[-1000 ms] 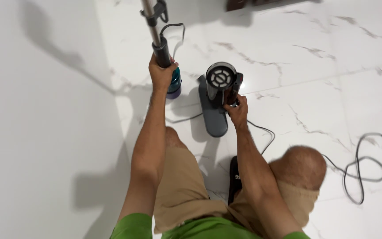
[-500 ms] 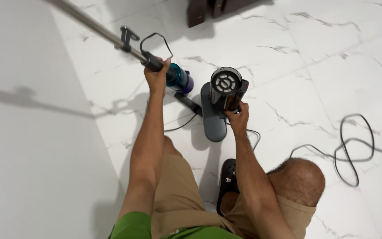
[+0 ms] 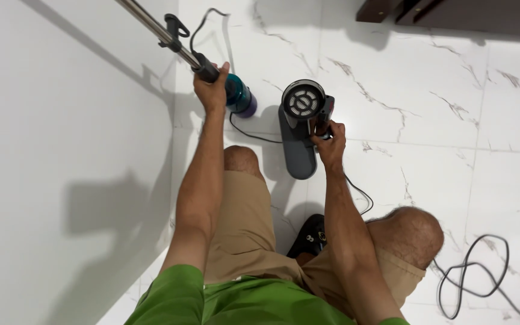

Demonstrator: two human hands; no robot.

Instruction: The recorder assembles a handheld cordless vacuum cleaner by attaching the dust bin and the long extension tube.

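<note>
Person crouches on white marble floor (image 3: 428,72) next to a white wall (image 3: 61,150). Left hand (image 3: 210,90) is closed round the dark collar at the end of a metal wand tube (image 3: 151,25), which slants up-left out of view; a teal cylinder (image 3: 239,96) sits just below that hand, touching the floor or close to it, can't tell which. Right hand (image 3: 330,141) is wrapped on the handle of the vacuum motor unit (image 3: 303,103), round filter grille facing up, standing on a dark grey base (image 3: 299,153).

Risks, as judged: the wand is long and held only at one end, so it could swing into the wall or twist out of grip. The motor unit looks top-heavy and may tip if the right hand's grip loosens. The black cord (image 3: 356,189) runs past the knee and loops near the sandal (image 3: 311,236), so it could snag a foot.
</note>
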